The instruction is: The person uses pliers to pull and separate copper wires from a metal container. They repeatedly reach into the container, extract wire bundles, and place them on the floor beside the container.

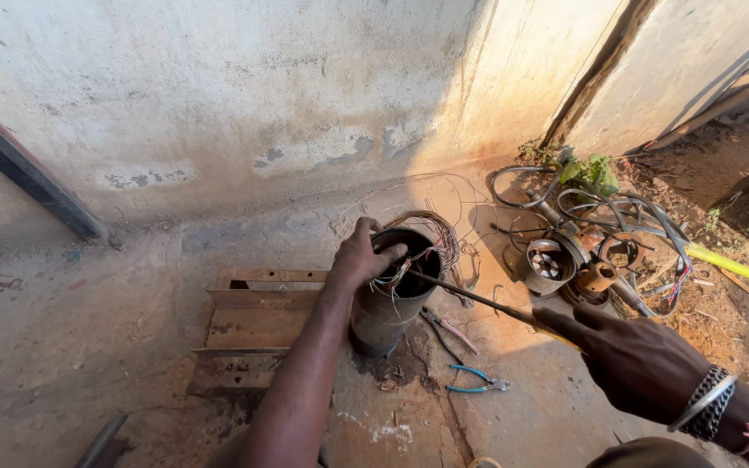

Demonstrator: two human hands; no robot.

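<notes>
Outdoors, on bare concrete ground (114,347), stained and cracked, against a weathered plastered wall (218,95). Dirt and small weeds at right.

One steel cylinder (389,299), a motor stator, standing upright on the ground just beside a slatted metal frame (249,325); long axis vertical, open end up. Copper wire (431,230) bunched over the far rim, spilling right.

Left hand (364,256) clamped on the near rim, fingers hooked inside the bore. Right hand (639,360) closed round one thin rod (470,299); rod slanting from lower right up-left, tip inside the mouth of the cylinder. Two bracelets on right wrist.

Two pliers on the ground right of the cylinder: blue-handled pliers (477,381) nearer, red-handled pliers (450,331) just behind. Heap of motor parts (578,256) and cables well apart at right; one yellow pipe (734,264) beyond.
</notes>
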